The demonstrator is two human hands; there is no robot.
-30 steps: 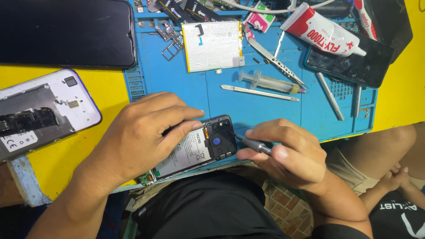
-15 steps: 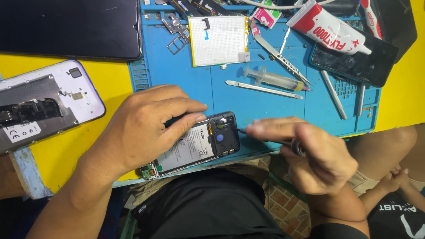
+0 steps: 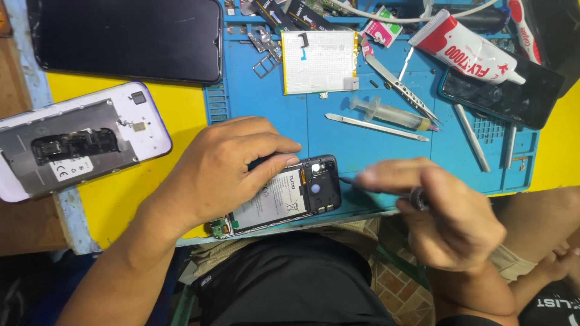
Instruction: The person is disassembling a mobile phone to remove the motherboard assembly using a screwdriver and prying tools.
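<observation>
Bare left hand point(image 3: 220, 166) and forearm without sleeve, bare right hand point(image 3: 444, 211) blurred, no rings or watch showing, black shorts point(image 3: 290, 284) with a small tag at the hem
</observation>
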